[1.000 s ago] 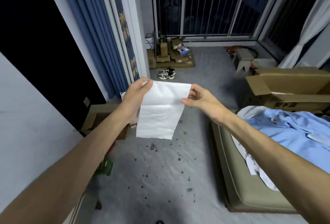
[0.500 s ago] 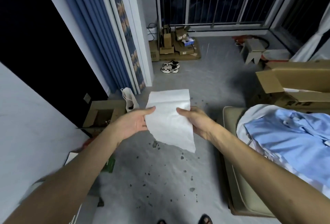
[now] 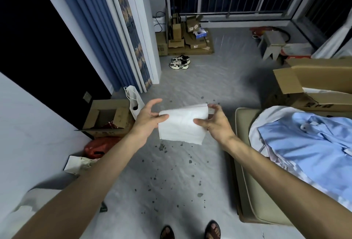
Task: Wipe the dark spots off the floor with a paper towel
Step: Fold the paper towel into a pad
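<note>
Two hands hold one white paper towel (image 3: 181, 124) in the air above the grey floor (image 3: 209, 79), and we see it partly folded over. Our left hand (image 3: 148, 118) has its thumb pressed on the left edge of the towel, while its upper fingers (image 3: 155, 102) are spread and curved, away from the sheet. Our right hand (image 3: 217, 122) pinches the right edge between the thumb and the curled fingers at the top corner. Dark spots (image 3: 162, 147) lie scattered on the floor, just under the towel and nearer to our sandals (image 3: 213, 229). One blue shirt (image 3: 304, 143) lies at the right.
</note>
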{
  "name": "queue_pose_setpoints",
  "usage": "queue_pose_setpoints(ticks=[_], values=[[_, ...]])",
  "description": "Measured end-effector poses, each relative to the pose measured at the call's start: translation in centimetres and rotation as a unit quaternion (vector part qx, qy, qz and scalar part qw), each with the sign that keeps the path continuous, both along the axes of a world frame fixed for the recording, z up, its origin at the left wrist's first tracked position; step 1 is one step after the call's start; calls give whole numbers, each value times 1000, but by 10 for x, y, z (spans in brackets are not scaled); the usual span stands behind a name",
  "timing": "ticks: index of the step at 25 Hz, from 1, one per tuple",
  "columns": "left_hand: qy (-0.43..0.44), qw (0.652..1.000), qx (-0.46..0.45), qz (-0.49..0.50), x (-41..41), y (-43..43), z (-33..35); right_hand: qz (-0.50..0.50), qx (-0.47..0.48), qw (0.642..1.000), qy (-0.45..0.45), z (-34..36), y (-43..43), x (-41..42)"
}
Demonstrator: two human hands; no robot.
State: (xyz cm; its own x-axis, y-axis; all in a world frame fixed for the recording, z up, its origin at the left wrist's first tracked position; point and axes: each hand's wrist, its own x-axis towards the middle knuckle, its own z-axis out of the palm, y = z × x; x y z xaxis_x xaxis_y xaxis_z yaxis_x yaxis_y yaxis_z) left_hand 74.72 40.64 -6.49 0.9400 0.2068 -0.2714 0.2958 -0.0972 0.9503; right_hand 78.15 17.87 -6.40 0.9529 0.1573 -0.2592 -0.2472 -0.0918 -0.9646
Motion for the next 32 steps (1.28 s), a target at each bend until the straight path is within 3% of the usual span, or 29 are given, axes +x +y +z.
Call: queue_pose_setpoints(ticks=[3,6,10,14,16,19,23,26,29,32], values=[[-28,998,19,-46,2,3,5,36,-76,993,-84,3,-3,3],[-26,997,51,-53,2,2,11,60,-138,984,-93,5,-2,5],[-79,970,224,-52,1,-1,14,67,-194,970,-126,3,-1,5],[-84,969,226,-54,1,7,11,92,-201,967,-127,3,0,6],[-55,985,151,-67,0,13,8,113,-173,973,-104,1,-1,7],[-26,998,37,-54,-2,18,2,173,-42,984,-19,-1,2,8],[-28,1000,6,9,-2,14,-6,186,128,969,101,-18,18,-1],[4,999,1,36,-2,18,-15,168,169,960,150,-29,32,-10],[66,996,-47,-32,-5,35,-18,102,207,957,178,-24,40,-1],[57,996,-34,-66,1,47,-12,86,175,966,169,-14,45,8]])
